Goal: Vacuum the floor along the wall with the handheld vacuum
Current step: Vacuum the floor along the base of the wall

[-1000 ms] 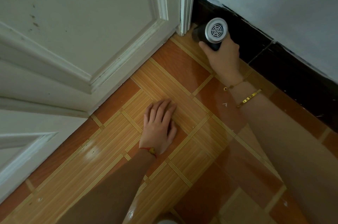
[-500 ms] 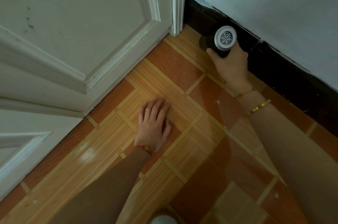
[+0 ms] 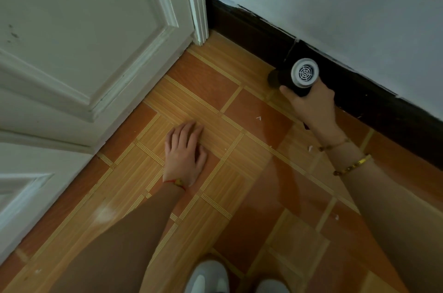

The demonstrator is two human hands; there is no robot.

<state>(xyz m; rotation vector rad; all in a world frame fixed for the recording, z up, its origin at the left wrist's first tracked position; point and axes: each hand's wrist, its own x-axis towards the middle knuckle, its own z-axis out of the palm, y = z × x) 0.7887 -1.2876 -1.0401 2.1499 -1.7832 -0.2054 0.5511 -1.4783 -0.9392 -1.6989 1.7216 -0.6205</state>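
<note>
We see the right hand (image 3: 310, 107) wrapped around the dark body of the handheld vacuum (image 3: 293, 77), fingers curled over its far side and the thumb along the near left edge. The vacuum's round white vented end cap (image 3: 305, 73) faces up toward us, and the dark barrel runs down and left from it to the floor (image 3: 251, 161). It sits at the far right of the scene, right against the black baseboard (image 3: 359, 91) at the foot of the pale wall (image 3: 335, 0); we cannot make out the nozzle tip clearly against that dark strip, so whether it touches the tiles is hard to say. On that wrist we see a thin bead bracelet (image 3: 334, 144) and, further up the arm, a gold bangle (image 3: 352, 165).

The left hand (image 3: 184, 152) lies flat on the orange and wood-pattern tiles near the middle, palm down, fingers relaxed and pointing toward the far side, holding nothing. A red string band (image 3: 176, 182) circles its wrist.

Small white scraps (image 3: 258, 118) lie on the tiles between the two hands and nearer the right forearm. To the left stands a white panelled door (image 3: 84, 41), its frame (image 3: 197, 5) meeting the baseboard in the far corner. At the near edge two white shoe tips (image 3: 207, 277) show.
</note>
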